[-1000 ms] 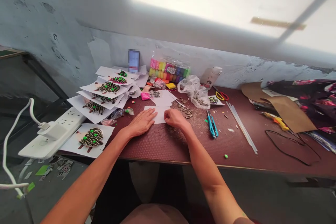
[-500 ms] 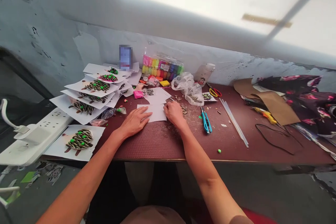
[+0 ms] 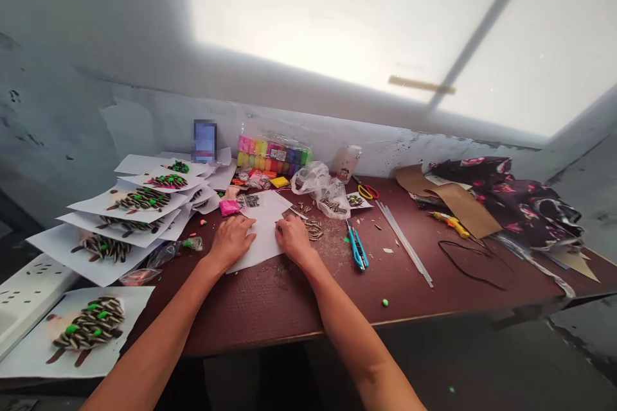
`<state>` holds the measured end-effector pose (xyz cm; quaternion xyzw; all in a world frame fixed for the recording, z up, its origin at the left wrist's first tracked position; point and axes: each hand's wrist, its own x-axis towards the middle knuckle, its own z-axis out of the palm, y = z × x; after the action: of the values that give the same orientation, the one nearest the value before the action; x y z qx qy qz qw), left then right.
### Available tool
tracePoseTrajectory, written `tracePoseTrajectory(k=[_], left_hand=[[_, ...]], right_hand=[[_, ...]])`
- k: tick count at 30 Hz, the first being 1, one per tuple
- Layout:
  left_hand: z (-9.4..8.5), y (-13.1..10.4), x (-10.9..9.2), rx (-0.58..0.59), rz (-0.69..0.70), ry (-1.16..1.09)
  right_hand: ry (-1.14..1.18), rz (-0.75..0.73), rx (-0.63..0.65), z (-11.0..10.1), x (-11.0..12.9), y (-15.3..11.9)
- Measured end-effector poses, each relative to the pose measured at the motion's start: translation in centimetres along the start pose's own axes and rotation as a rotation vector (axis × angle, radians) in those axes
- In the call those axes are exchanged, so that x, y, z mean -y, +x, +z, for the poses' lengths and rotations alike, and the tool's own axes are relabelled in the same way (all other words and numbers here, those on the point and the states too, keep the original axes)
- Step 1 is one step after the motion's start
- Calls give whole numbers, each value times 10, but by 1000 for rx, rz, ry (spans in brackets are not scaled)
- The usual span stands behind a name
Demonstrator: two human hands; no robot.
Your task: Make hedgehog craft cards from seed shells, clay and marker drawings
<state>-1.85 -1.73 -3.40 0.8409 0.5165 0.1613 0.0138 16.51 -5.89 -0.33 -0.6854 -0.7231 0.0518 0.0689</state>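
Observation:
A white sheet of paper [image 3: 264,239] lies on the dark red table between my two hands, tilted, its far part overlapping or meeting more white paper behind. My left hand [image 3: 232,243] rests palm down on its left edge, fingers slightly bent and the thumb apart. At the right edge, my right hand [image 3: 294,239] has its fingers curled down onto the sheet; the fingertips are partly hidden. Just past that hand lies a small pile of striped sunflower seeds [image 3: 314,229]. A blue utility knife [image 3: 357,248] is further right.
Stacked sheets with seed-covered hedgehog pictures [image 3: 139,200] stand on the left, above another such picture [image 3: 89,327] and a power strip [image 3: 29,292]. Behind are coloured clay packs [image 3: 274,155], a plastic bag [image 3: 332,196] and scissors [image 3: 367,191]. Glue sticks [image 3: 405,244] and a yellow glue gun [image 3: 450,223] lie right.
The view has tilted up and turned right. The sheet's near edge now slants, and more white surface shows between my hands. My left fingers, stretched flat before, are now more bent.

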Motion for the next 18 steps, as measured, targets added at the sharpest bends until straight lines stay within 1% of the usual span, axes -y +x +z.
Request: tracePoseTrajectory(k=[2, 4, 7, 9, 10, 13, 16, 18], left_hand=[[0, 2, 4, -11, -6, -17], [-4, 6, 9, 24, -19, -65], [-11, 17, 14, 177, -34, -176], [-15, 24, 14, 251, -19, -236], [-16, 27, 14, 249, -10, -270], [-16, 29, 15, 187, -36, -393], [-15, 26, 18, 135, -87, -507], [-14, 24, 21, 107, -115, -556]], right_hand=[[17, 12, 8, 0, 0, 0], [35, 29, 16, -2, 0, 0], [56, 42, 20, -4, 2, -1], [63, 46, 17, -6, 2, -1], [66, 51, 11, -7, 1, 0], [65, 99, -33, -14, -4, 1], [55, 200, -93, -27, -17, -2], [41, 292, -99, -35, -27, -8]])
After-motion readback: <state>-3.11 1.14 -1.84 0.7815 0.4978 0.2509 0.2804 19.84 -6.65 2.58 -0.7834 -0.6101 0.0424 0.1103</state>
